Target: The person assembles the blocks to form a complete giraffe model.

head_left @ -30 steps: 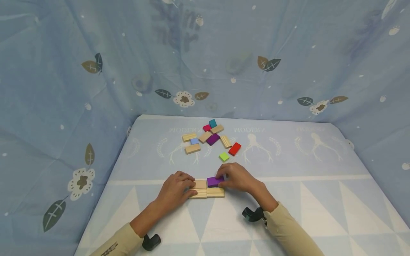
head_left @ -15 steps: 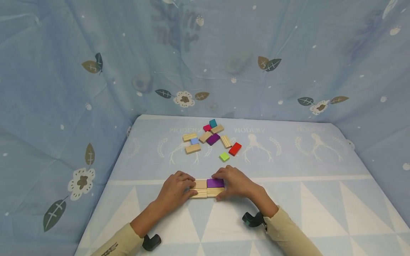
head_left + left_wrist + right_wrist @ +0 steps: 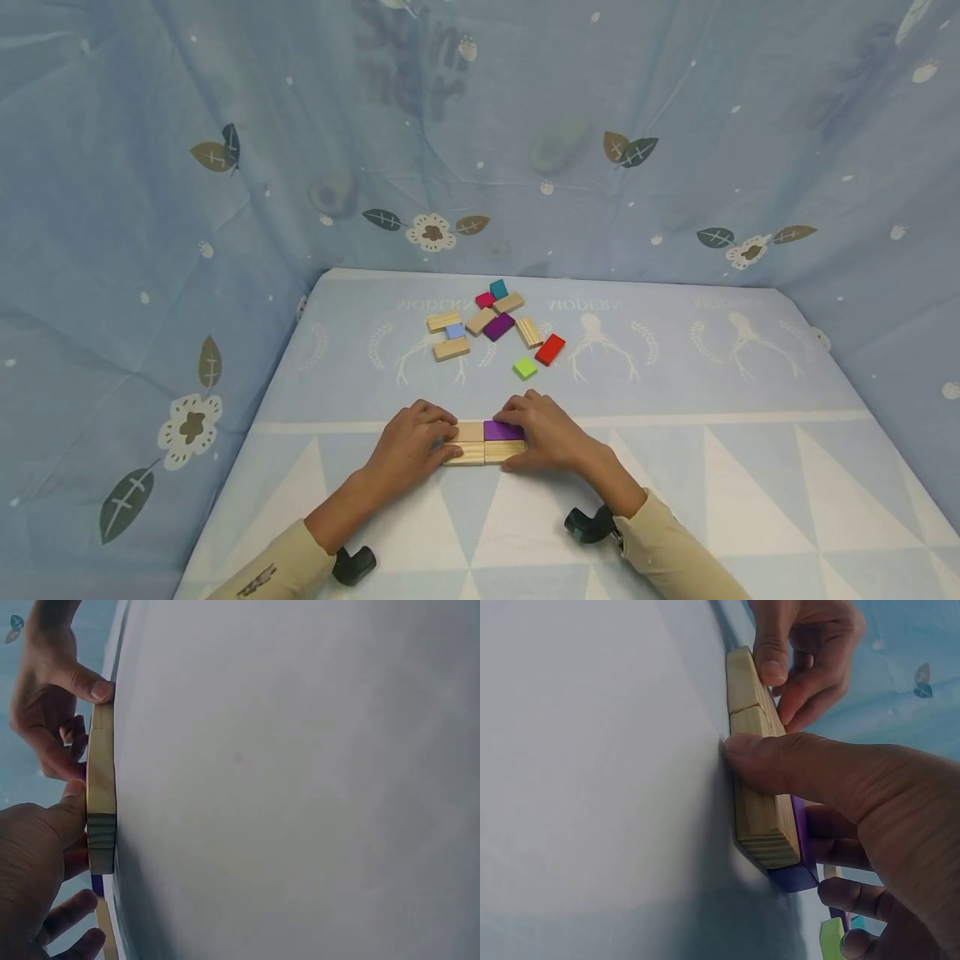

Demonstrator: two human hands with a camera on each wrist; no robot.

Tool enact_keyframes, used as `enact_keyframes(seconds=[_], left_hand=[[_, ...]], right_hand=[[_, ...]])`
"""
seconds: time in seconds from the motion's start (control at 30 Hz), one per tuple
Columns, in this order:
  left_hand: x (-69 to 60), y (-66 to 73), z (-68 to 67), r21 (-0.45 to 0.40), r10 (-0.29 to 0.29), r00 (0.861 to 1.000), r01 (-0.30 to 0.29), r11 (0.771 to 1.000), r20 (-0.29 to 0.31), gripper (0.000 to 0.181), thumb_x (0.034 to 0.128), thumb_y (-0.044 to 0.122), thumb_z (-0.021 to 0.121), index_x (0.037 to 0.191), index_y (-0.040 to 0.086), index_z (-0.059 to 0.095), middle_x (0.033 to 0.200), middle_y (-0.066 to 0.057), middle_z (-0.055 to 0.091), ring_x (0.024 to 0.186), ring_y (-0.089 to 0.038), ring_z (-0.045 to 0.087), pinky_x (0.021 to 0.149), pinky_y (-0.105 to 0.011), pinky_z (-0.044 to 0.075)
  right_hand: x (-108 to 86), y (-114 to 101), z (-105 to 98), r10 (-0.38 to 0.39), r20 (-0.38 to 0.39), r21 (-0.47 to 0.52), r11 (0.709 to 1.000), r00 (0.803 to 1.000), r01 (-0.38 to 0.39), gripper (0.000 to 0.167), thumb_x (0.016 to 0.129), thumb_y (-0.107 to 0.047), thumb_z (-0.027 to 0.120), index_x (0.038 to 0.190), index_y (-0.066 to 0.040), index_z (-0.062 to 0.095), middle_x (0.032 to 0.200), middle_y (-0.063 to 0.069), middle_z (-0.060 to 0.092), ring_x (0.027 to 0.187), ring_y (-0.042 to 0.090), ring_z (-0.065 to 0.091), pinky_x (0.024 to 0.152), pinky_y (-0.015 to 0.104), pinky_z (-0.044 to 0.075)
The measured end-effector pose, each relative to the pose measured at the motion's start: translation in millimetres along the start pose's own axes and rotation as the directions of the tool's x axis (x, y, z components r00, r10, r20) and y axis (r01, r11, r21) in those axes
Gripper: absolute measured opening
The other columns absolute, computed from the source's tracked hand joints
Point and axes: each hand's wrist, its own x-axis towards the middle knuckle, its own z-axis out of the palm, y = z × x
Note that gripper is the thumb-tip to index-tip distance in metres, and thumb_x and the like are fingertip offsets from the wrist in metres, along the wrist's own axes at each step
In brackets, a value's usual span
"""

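Note:
Four-sided wooden blocks lie flat in two rows of two between the hands. At the back right is a purple block (image 3: 503, 431), with a plain wooden block (image 3: 504, 451) in front of it. On the left lie a far plain block (image 3: 470, 431) and a near plain block (image 3: 469, 455). My right hand (image 3: 551, 435) pinches the right pair, thumb against the near side, fingers behind the purple one. My left hand (image 3: 407, 446) holds the left pair, its thumb on the near block and fingers curled over the far one. Both hands partly cover the outer ends.
Farther back lies a loose group of blocks: a red block (image 3: 550, 349), a lime green block (image 3: 525, 367), a dark purple block (image 3: 498, 327), a light blue block (image 3: 455, 331), a teal block (image 3: 498, 289) and several plain ones. Blue patterned cloth (image 3: 480, 167) walls the table's back and sides.
The right hand has shifted from pinching the purple block alone to spanning it and the plain block in front. The purple block now sits straight against its neighbours. The left hand stays put.

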Motion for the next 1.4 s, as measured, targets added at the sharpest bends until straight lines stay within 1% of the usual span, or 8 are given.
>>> enact_keyframes(seconds=[0.23, 0.6, 0.83, 0.97, 1.07, 1.2, 1.3, 1.4], left_hand=[[0.1, -2.1, 0.2, -0.008, 0.026, 0.999, -0.026, 1.000, -0.024, 0.021, 0.0783, 0.035, 0.084, 0.087, 0.018, 0.076, 0.103, 0.006, 0.070, 0.098, -0.015, 0.060, 0.080, -0.036, 0.050], [0.3, -1.6, 0.9, -0.002, 0.033, 0.999, -0.033, 0.999, -0.041, 0.021, 0.0766, 0.034, 0.085, 0.087, 0.018, 0.076, 0.102, 0.006, 0.071, 0.097, -0.015, 0.060, 0.078, -0.036, 0.051], [-0.4, -2.1, 0.7, 0.003, 0.020, 0.999, -0.020, 1.000, -0.028, 0.020, 0.0775, 0.034, 0.084, 0.086, 0.018, 0.075, 0.103, 0.005, 0.071, 0.097, -0.016, 0.060, 0.079, -0.036, 0.051], [-0.6, -2.0, 1.2, 0.009, 0.006, 1.000, -0.005, 1.000, -0.015, 0.020, 0.0778, 0.035, 0.084, 0.086, 0.019, 0.075, 0.103, 0.006, 0.071, 0.098, -0.016, 0.060, 0.079, -0.036, 0.051], [-0.8, -1.5, 1.5, 0.003, 0.006, 1.000, -0.006, 1.000, -0.024, 0.020, 0.0770, 0.034, 0.085, 0.086, 0.019, 0.076, 0.103, 0.006, 0.071, 0.098, -0.016, 0.060, 0.078, -0.036, 0.050], [-0.9, -0.6, 1.5, 0.001, 0.009, 1.000, -0.009, 1.000, -0.027, 0.020, 0.0771, 0.034, 0.085, 0.085, 0.018, 0.075, 0.103, 0.006, 0.070, 0.098, -0.016, 0.060, 0.077, -0.036, 0.050], [-0.9, -0.5, 1.5, -0.001, 0.005, 1.000, -0.005, 1.000, -0.023, 0.019, 0.0776, 0.034, 0.084, 0.085, 0.018, 0.075, 0.103, 0.006, 0.070, 0.098, -0.016, 0.060, 0.078, -0.035, 0.050], [-0.8, -0.5, 1.8, -0.002, 0.000, 1.000, 0.000, 1.000, -0.022, 0.019, 0.0777, 0.034, 0.084, 0.085, 0.019, 0.075, 0.104, 0.006, 0.070, 0.099, -0.016, 0.060, 0.078, -0.035, 0.050]], right_hand=[[-1.9, -2, 1, -0.007, -0.018, -0.006, 1.000, 1.000, 0.007, 0.063, 0.071, -0.048, 0.085, 0.122, -0.014, 0.069, 0.112, -0.004, 0.062, 0.097, 0.013, 0.048, 0.084, 0.034, 0.043], [-1.1, 1, 2, -0.008, -0.031, -0.036, 0.999, 0.999, 0.007, 0.063, 0.071, -0.047, 0.085, 0.123, -0.015, 0.069, 0.113, -0.003, 0.062, 0.098, 0.014, 0.048, 0.084, 0.034, 0.043], [0.9, 4, -3, -0.007, -0.019, -0.015, 1.000, 1.000, 0.007, 0.072, 0.073, -0.059, 0.080, 0.129, -0.016, 0.066, 0.117, -0.003, 0.060, 0.100, 0.014, 0.047, 0.085, 0.036, 0.042], [6.6, 19, -19, 0.019, -0.121, 0.048, 0.999, 0.993, -0.013, 0.062, 0.080, -0.052, 0.077, 0.128, -0.013, 0.066, 0.119, 0.001, 0.062, 0.107, 0.019, 0.051, 0.092, 0.043, 0.043], [13.2, 37, -33, 0.079, -0.268, 0.055, 0.996, 0.960, -0.066, 0.047, 0.085, -0.038, 0.077, 0.121, -0.009, 0.070, 0.110, 0.005, 0.067, 0.101, 0.024, 0.055, 0.086, 0.046, 0.045], [21.0, 58, -45, 0.234, -0.406, 0.014, 0.968, 0.883, -0.250, 0.034, 0.084, -0.028, 0.079, 0.110, -0.007, 0.075, 0.101, 0.010, 0.069, 0.090, 0.029, 0.057, 0.074, 0.046, 0.045], [26.0, 66, -50, 0.352, -0.429, 0.003, 0.922, 0.832, -0.388, 0.032, 0.081, -0.029, 0.081, 0.105, -0.008, 0.076, 0.102, 0.013, 0.069, 0.089, 0.032, 0.057, 0.073, 0.047, 0.045], [31.1, 71, -51, 0.429, -0.405, -0.010, 0.881, 0.808, -0.473, 0.038, 0.081, -0.035, 0.081, 0.108, -0.009, 0.076, 0.100, 0.015, 0.068, 0.087, 0.034, 0.057, 0.071, 0.048, 0.045]])
